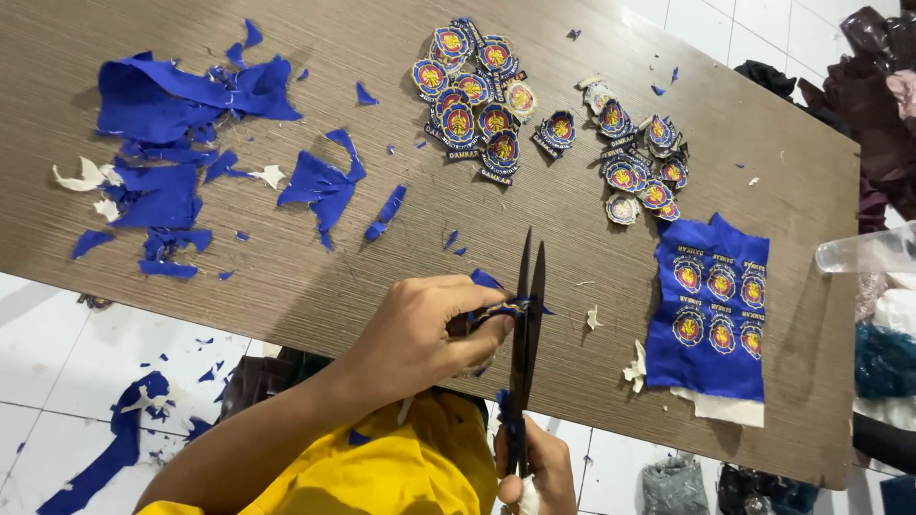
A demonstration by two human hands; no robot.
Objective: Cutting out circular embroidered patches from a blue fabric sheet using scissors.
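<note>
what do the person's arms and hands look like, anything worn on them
Both hands are bare: no gloves, rings or watch show. The left hand leads from a bare forearm with no sleeve in view. The right hand has a white wrapping by the thumb. A yellow garment lies below.

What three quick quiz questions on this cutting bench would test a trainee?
1. True or false: the scissors are in the right hand.
2. What does the left hand pinch? A) a patch B) a cup C) white backing
3. Which side of the table holds the uncut sheet?

Key: 1 true. 2 A, the patch sits at the blades. 3 The right, below the cut patches; the scraps lie left.
</note>
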